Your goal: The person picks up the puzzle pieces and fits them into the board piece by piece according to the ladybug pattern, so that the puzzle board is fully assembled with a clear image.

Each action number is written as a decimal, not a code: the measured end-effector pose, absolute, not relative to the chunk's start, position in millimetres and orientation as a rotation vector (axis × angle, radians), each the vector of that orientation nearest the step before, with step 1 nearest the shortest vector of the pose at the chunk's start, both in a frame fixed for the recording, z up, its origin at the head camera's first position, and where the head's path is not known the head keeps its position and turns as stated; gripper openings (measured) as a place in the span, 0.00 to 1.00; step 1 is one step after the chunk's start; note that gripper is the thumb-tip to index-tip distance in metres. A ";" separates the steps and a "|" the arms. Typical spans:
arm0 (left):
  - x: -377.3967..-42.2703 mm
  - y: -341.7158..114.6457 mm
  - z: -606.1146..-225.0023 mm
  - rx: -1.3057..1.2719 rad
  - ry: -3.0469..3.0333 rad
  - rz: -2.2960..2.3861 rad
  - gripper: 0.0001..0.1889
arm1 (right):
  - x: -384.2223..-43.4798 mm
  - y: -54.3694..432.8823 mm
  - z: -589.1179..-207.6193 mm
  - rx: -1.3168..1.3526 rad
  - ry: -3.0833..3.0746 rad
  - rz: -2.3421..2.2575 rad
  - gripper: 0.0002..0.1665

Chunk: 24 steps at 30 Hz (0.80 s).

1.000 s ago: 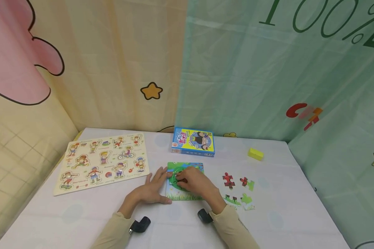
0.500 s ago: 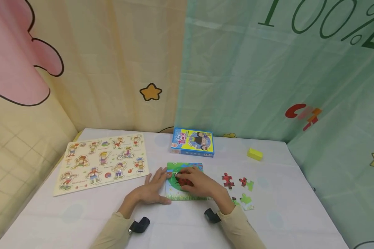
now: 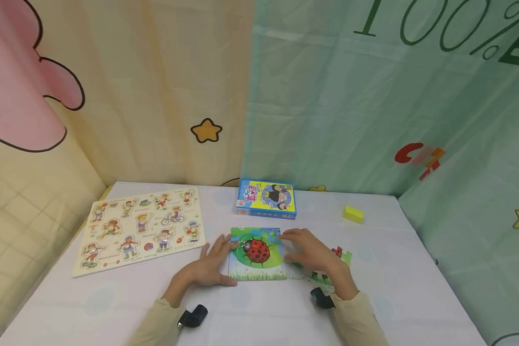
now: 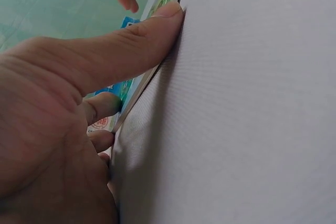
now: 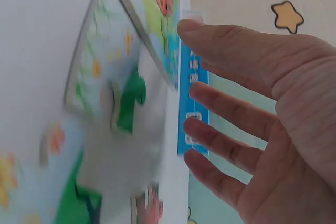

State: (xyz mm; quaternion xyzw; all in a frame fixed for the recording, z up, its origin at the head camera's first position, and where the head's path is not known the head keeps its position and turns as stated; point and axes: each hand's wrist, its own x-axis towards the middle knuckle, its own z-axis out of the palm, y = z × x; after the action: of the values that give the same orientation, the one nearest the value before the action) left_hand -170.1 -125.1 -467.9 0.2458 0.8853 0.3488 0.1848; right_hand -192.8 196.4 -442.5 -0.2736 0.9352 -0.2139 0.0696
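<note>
A square ladybug picture board [image 3: 256, 253] lies on the white table, its red ladybug in full view. My left hand [image 3: 204, 269] rests beside its left side with fingers spread, and in the left wrist view the thumb [image 4: 157, 19] touches the board's edge. Just right of the board hovers my right hand [image 3: 311, 253], its fingers relaxed and apart with nothing between them. Beneath it, partly hidden, are loose jigsaw pieces [image 3: 320, 278], some green and some red. The right wrist view shows a green-knobbed jigsaw piece [image 5: 128, 106] on the table near the board's edge.
Behind the board lies a blue and yellow box [image 3: 265, 198]. A wooden peg puzzle [image 3: 129, 221] with figures of children lies to the left. Toward the back right is a yellow block [image 3: 353, 214]. Printed curtains [image 3: 311, 120] stand behind the table.
My right hand has moved off the ladybug to the right, uncovering the picture and now covering some loose jigsaw pieces. The left hand has stayed at the board's left side.
</note>
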 end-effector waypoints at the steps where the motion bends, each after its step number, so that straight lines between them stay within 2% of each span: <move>1: -170.2 -125.0 -467.9 0.693 2.496 0.981 0.51 | -192.4 200.3 -440.9 -0.790 2.811 -0.655 0.30; 14: -170.1 -125.3 -468.2 0.706 2.491 0.992 0.50 | -195.2 254.1 -441.5 -0.571 2.816 -0.777 0.31; 24: -169.6 -124.6 -470.3 0.685 2.496 0.992 0.51 | -191.9 268.5 -441.9 -0.406 2.748 -0.818 0.33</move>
State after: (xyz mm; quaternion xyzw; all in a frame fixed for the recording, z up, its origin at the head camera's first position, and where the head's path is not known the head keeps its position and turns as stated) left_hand -169.6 -124.6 -470.3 0.2428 0.8852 0.3517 0.1837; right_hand -191.9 268.5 -441.9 -0.1393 0.9418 -0.2803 0.1225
